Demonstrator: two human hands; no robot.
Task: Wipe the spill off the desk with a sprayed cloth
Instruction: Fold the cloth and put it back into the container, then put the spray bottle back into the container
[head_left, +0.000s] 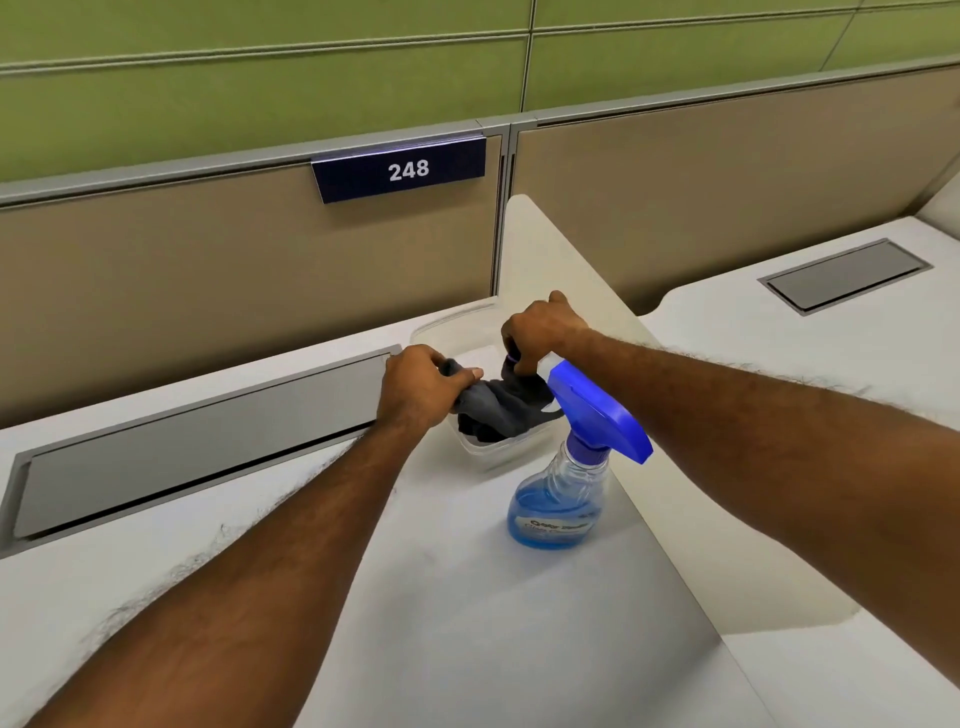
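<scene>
A dark grey cloth (501, 408) hangs bunched over a clear plastic container (491, 457) on the white desk (467, 623). My left hand (421, 387) grips the cloth's left end. My right hand (540, 332) pinches its right end from above. Just right of the container stands a clear spray bottle (561, 499) with blue liquid and a blue trigger head, untouched. No spill is visible on the desk.
A grey cable-tray lid (197, 441) is set into the desk at the left. A cream side divider (566, 270) runs along the right, with a neighbouring desk (810, 332) beyond. A beige partition with a "248" sign (400, 169) stands behind.
</scene>
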